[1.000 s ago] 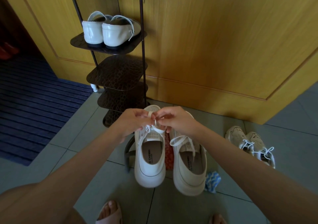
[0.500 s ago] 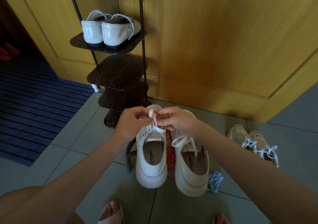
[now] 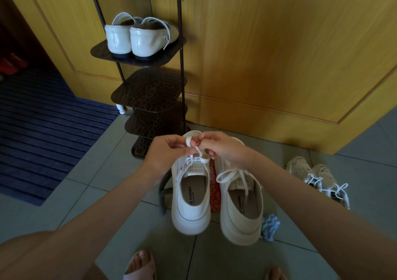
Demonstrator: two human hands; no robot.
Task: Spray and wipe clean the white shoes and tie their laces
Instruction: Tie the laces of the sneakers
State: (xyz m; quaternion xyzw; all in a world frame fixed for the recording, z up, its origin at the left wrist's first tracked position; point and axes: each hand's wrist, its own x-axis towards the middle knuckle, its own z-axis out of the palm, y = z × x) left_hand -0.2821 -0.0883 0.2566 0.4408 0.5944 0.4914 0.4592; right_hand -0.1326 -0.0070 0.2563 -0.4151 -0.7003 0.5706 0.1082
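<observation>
Two sets of curled fingers, left hand (image 3: 166,152) and right hand (image 3: 223,148), are pinched on the flat white lace (image 3: 189,140) of the left white fabric sneaker (image 3: 191,211); two such sneakers are set on grey tiles (image 3: 107,172), each insole (image 3: 193,190) printed "CHERRY".

The left hand (image 3: 166,150) and right hand (image 3: 223,148) meet over the front of one shoe (image 3: 191,193), both pinching its lace (image 3: 194,150). A second shoe (image 3: 240,204) stands just right of it, below the right wrist. A cloth (image 3: 269,226) lies beside that shoe's heel. A pair of sneakers (image 3: 318,178) sits well right of the hands. The rack (image 3: 150,95) stands beyond them to the left, a pair of flats (image 3: 139,39) on a shelf.
</observation>
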